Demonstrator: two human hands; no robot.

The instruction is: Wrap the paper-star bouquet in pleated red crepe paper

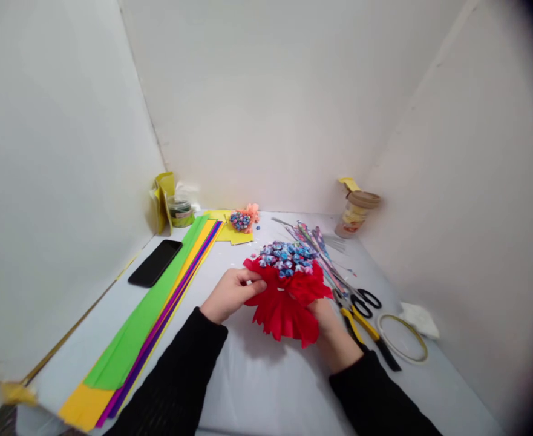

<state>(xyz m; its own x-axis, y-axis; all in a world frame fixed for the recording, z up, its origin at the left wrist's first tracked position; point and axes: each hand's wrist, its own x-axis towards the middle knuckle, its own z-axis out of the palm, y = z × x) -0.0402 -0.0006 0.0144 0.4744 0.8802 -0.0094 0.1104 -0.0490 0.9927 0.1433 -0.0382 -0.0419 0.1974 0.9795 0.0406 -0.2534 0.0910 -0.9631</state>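
Observation:
A small bouquet of blue and purple folded paper stars (pixel 287 257), wrapped in ruffled red crepe paper (pixel 284 315), is held up over the middle of the table. A narrow whitish band shows at the wrap's waist. My left hand (pixel 235 292) pinches the wrap's left edge between thumb and fingers. From the right, my right hand (pixel 324 318) reaches behind the red paper; its fingers are mostly hidden there, around the bouquet's lower part.
Right: yellow-handled pliers (pixel 370 330), black-handled scissors (pixel 361 301), a tape roll (pixel 402 338), patterned paper strips (pixel 311 239), a lidded cup (pixel 357 215). Left: a phone (pixel 155 263), coloured crepe sheets (pixel 143 327), a jar (pixel 181 212). A smaller bouquet (pixel 242 219) lies at the back. White walls enclose the table.

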